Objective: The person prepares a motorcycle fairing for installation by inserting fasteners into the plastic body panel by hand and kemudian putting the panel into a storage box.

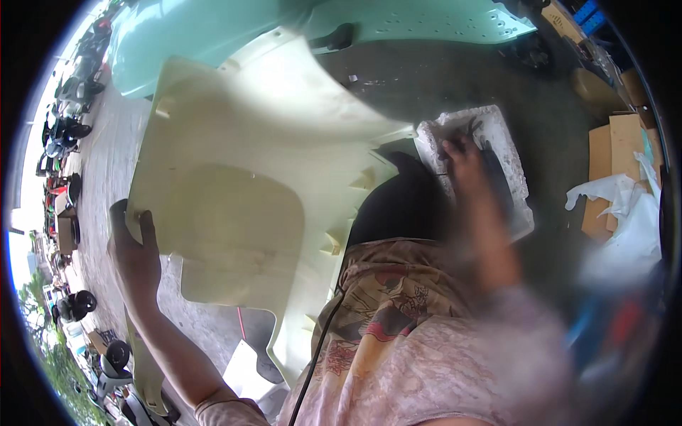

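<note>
A large pale cream plastic body panel [234,135] lies across my lap area, its inner side with small clips and tabs facing me. My left hand [135,248] pinches its left edge, thumb on the near face. On the right, my right hand [465,160] reaches into a white foam box [522,177] that holds dark items. Those items are too unclear to name. Motion smears that hand and forearm, so whether its fingers grip anything cannot be made out.
A mint-green panel [213,50] spans the far side. Cardboard [625,138] and a white plastic sheet [629,206] lie at the right. Parked motorbikes [74,128] line the left. A dark cable [320,348] runs down over my patterned shirt [391,312].
</note>
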`<state>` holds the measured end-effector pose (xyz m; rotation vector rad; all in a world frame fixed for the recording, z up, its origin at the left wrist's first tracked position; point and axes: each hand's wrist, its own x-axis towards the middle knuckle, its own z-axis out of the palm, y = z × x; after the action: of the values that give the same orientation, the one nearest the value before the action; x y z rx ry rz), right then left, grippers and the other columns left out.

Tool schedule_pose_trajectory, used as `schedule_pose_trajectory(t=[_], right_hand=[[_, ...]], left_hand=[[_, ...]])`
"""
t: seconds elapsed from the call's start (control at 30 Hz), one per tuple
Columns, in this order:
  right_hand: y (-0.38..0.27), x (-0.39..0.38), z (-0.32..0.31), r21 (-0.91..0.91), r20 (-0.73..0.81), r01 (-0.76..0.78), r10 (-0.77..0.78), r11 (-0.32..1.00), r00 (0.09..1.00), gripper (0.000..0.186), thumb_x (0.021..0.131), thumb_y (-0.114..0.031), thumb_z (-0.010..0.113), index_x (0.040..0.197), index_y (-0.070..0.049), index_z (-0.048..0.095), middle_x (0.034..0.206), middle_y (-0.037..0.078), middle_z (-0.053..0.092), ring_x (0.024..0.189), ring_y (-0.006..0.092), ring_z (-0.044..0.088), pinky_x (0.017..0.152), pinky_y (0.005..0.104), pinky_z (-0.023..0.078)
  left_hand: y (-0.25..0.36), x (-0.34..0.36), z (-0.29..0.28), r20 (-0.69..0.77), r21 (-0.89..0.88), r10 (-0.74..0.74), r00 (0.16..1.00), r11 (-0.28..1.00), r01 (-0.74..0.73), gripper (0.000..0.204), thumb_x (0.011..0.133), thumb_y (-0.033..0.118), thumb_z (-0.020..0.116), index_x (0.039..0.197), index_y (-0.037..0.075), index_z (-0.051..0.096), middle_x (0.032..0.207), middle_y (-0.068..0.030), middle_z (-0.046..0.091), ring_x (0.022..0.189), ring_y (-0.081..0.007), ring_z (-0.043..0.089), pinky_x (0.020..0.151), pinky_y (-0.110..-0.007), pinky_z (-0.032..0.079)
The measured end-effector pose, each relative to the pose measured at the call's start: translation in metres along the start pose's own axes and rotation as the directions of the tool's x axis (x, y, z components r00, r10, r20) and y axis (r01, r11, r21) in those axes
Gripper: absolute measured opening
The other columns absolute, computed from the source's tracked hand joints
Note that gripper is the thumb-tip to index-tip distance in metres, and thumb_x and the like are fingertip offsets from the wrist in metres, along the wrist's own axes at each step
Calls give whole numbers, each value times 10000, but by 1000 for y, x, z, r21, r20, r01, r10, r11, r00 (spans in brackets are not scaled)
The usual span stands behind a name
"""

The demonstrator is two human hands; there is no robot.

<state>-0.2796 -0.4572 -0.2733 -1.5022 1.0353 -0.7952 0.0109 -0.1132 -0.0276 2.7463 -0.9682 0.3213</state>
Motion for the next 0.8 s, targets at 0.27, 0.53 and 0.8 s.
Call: schedule_pose_trajectory(t=[0.27, 0.53, 0.8], right_hand=[[-35, -36, 5, 127, 401, -85, 27, 988, 915, 199, 889, -76, 615, 1063, 19, 615, 897, 104, 668, 767, 133, 637, 727, 271, 523], [-29, -94, 97, -145, 886, 174, 49, 974, 462, 231, 844, -166, 651, 991, 6, 603, 896, 109, 650, 843, 188, 636, 784, 332, 503], [-33, -90, 135, -5, 986, 438, -68, 899, 150, 208, 844, -207, 626, 947, -27, 623, 906, 126, 647, 849, 267, 632, 799, 365, 488]], left_hand=[[-16, 2, 10, -23, 70, -7, 1000, 997, 9, 283, 937, 248, 527, 1140, 53, 519, 961, -218, 646, 913, -398, 625, 760, -445, 480], [-26, 11, 29, -27, 29, 30, 999, 999, -29, 280, 912, 258, 555, 1111, 63, 530, 947, -205, 653, 905, -401, 621, 763, -453, 476], [29, 0, 9, -142, 58, 27, 989, 998, -19, 215, 814, 155, 600, 966, 27, 518, 799, -245, 600, 831, -418, 581, 700, -484, 438]])
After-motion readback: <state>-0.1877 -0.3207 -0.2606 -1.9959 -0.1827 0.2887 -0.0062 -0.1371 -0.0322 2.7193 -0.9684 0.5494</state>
